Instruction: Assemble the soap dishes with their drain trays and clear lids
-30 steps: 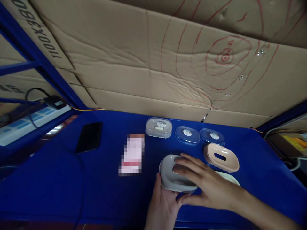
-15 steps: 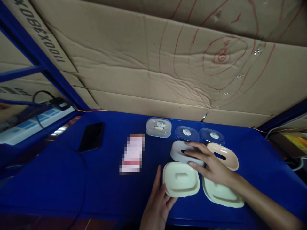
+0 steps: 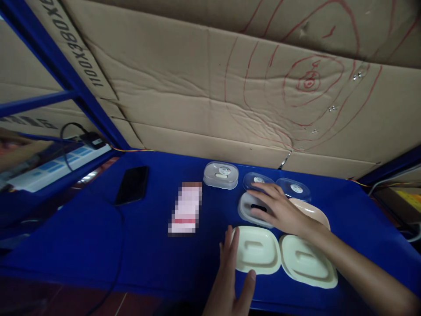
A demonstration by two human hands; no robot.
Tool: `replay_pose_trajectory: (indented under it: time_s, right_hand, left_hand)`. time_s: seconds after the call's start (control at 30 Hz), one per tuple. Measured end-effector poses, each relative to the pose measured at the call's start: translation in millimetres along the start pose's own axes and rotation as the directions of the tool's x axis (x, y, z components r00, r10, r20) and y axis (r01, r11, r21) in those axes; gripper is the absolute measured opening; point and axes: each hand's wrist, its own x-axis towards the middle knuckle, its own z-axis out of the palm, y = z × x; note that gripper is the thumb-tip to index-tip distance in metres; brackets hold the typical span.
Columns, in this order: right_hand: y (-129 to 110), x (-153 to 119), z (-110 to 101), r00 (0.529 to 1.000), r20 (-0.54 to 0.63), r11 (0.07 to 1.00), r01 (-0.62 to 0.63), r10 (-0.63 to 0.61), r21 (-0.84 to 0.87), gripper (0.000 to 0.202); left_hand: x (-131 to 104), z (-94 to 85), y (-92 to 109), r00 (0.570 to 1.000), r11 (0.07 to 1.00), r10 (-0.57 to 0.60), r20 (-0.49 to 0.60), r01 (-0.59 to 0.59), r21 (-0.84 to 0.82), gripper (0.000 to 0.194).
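My left hand [image 3: 228, 281] is open at the left side of a cream tray [image 3: 258, 252] with a raised oblong in its middle. Its fingers lie along that tray's left edge, and the thumb is apart near the front edge. A similar cream tray [image 3: 309, 263] sits beside it. My right hand [image 3: 284, 210], fingers spread, reaches over a pale grey oval dish [image 3: 245, 213] with a dark slot; whether it touches the dish I cannot tell. Under my right wrist, a peach dish [image 3: 314, 210] is partly covered. Behind are two clear lids [image 3: 251, 177] with round stickers.
A lidded clear-topped box [image 3: 220, 175] stands at the back. Left of the dishes lie a blurred pink packet [image 3: 187, 206] and a black phone [image 3: 132, 185]. A power strip [image 3: 62, 164] is at far left, a cardboard wall [image 3: 171, 87] behind the blue table [image 3: 158, 263].
My right hand has loosened from the grey dish, which now lies flat, and its fingers reach farther back. My left hand has opened, its thumb coming out from behind the cream tray.
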Motion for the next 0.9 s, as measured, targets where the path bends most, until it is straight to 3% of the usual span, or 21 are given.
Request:
replay_pose_trajectory:
  time_s: [0.13, 0.23, 0.33, 0.43, 0.6, 0.77, 0.9]
  right_hand:
    - [-1, 77, 10, 0.999, 0.027, 0.999, 0.031, -0.031, 0.025, 0.079]
    - [6, 133, 28, 0.995, 0.099, 0.999, 0.007, -0.013, 0.053, 0.111]
    - [15, 161, 43, 0.987, 0.161, 0.995, -0.021, 0.005, 0.094, 0.116]
    - [19, 156, 46, 0.988, 0.155, 0.989, -0.020, -0.003, 0.147, 0.109]
    - [7, 116, 28, 0.996, 0.089, 0.972, 0.007, -0.028, 0.234, 0.106]
    - [-27, 80, -2, 0.996, 0.044, 0.953, 0.056, -0.073, 0.296, 0.107]
    - [-63, 59, -20, 0.978, 0.162, 0.895, 0.048, -0.132, 0.443, 0.109]
  left_hand:
    - [-1, 0.8, 3, 0.998, 0.998, 0.035, 0.056, -0.038, 0.059, 0.063]
    - [-2, -14.4, 1, 0.999, 0.998, 0.021, 0.041, -0.024, 0.056, 0.059]
    - [-1, -35.8, -3, 1.000, 1.000, -0.025, 0.001, 0.025, -0.007, 0.056]
    - [7, -54.1, -4, 0.988, 0.982, -0.152, -0.027, 0.148, -0.121, 0.061]
    - [26, -72.0, 0, 0.964, 0.934, -0.264, 0.026, 0.262, -0.242, 0.066]
    - [37, -69.3, -2, 0.970, 0.929, -0.244, 0.007, 0.236, -0.285, 0.066]
    - [38, -53.9, 5, 0.985, 0.820, -0.154, -0.078, 0.084, -0.566, 0.093]
